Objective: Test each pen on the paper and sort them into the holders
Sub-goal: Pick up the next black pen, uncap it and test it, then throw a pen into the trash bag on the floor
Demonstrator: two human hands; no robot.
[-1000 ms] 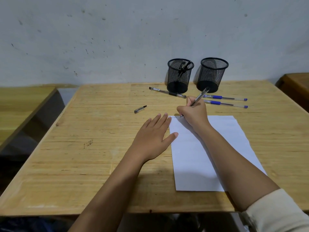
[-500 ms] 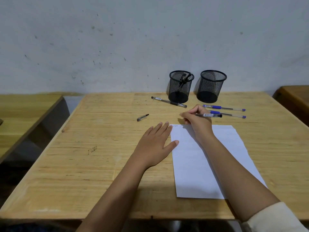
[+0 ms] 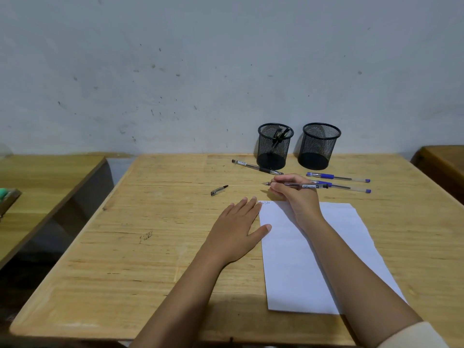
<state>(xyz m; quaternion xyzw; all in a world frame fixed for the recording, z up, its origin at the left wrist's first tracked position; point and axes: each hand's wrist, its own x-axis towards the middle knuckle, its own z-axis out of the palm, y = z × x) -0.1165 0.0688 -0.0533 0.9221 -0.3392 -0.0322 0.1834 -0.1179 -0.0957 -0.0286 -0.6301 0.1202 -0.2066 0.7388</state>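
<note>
Pen (image 3: 309,186) pinched in right hand (image 3: 294,198) — left hand (image 3: 236,229) spread at paper (image 3: 313,262) edge; cap (image 3: 219,190) nearby.

Cream sleeve (image 3: 411,335), bare forearms.

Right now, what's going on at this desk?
A person is testing pens. The right hand holds an uncapped black pen level just past the top of the paper, where a small scribble shows. The left hand lies flat at the paper's left edge. A cap, a second black pen and two blue pens lie on the table. The left holder has a pen in it; the right holder looks empty.
</note>
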